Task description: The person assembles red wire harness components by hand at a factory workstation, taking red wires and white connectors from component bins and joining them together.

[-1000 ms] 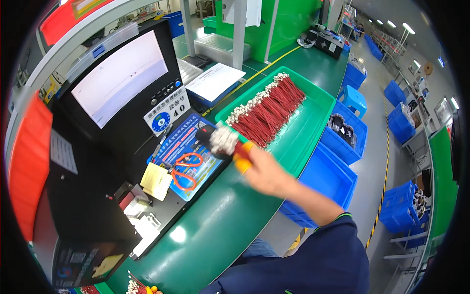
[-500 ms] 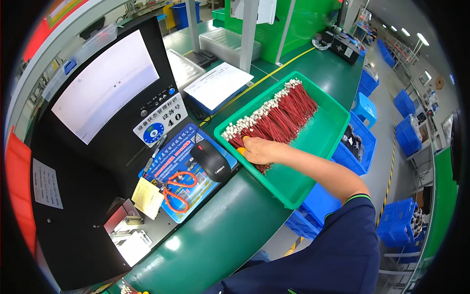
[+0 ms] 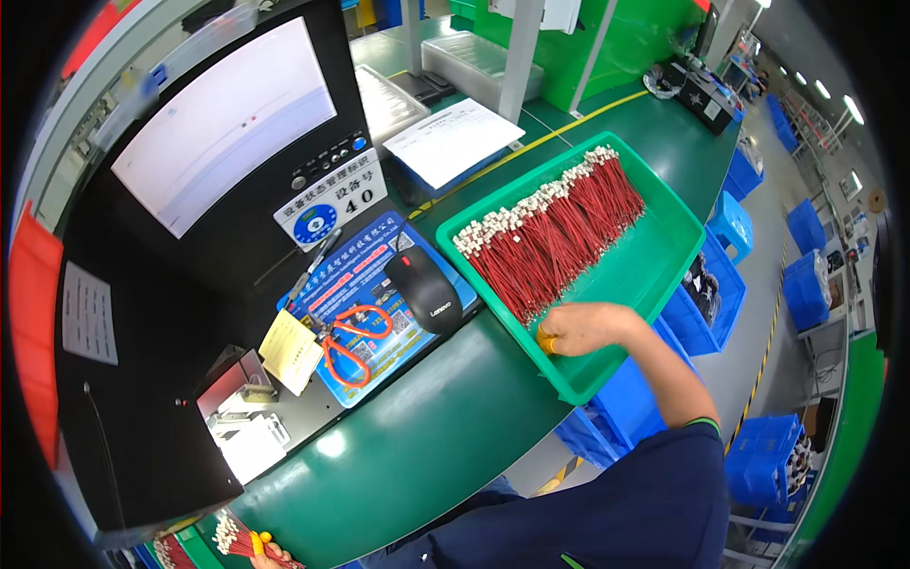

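1. R hand (image 3: 590, 329): fingers curled, yellow covers (image 3: 547, 343) on tips; pos. inside large green tray (image 3: 621, 275), nr its near corner, at lower ends of wires (image 3: 559, 232). Cannot tell if fingers grasp a wire; tips partly hidden.

2. L hand (image 3: 272, 555): fingers wrapped around bundle (image 3: 234, 539) of red wires w/ white plugs, also yellow-covered; pos. at table's left end, partly cut off by lower edge of view.

3. Wires in tray: red, laid side by side. White plugs line tray's far-left edge; red leads run toward near-right edge.

4. Large tray sits on green table (image 3: 417, 446), along its right-hand edge. 2nd tray (image 3: 196, 543), also green, w/ more red wires: just beside L hand.

5. Btwn large tray and black machine: blue mat (image 3: 384, 327), carrying black mouse (image 3: 424, 289) nr its right edge and orange-handled scissors (image 3: 329, 339) nr its near-left corner. Yellow notepaper (image 3: 292, 351) beside scissors.

6. Machine screen (image 3: 227, 128): lit, far left.
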### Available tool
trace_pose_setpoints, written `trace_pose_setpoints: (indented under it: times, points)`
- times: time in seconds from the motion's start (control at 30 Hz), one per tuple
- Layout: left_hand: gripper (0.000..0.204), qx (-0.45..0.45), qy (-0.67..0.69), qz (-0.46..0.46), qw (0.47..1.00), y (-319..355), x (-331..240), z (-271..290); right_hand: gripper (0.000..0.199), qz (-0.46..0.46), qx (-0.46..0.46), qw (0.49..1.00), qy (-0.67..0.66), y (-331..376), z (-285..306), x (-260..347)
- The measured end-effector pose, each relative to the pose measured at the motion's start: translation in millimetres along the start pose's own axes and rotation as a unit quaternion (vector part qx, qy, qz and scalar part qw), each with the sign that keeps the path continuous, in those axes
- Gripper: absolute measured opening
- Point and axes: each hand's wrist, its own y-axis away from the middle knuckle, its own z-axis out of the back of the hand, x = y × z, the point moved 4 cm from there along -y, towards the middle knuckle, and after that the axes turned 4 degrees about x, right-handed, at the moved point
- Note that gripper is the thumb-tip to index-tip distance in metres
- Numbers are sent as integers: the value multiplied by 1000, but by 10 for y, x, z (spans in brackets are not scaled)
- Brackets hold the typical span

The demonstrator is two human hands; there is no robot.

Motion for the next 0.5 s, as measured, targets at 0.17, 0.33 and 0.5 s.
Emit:
trace_pose_setpoints:
  times: [0.17,0.33,0.5]
  points:
    - [18,65,181,-31,981,103,-11,-395,22,45,-196,976,-80,-93,-130,-57]
    - [20,217,245,104,939,339,74,-985,18,-62,-271,960,-30,219,-99,290]
    - [18,274,217,106,931,753,84,-1397,26,79,-366,859,-349,374,-530,1151]
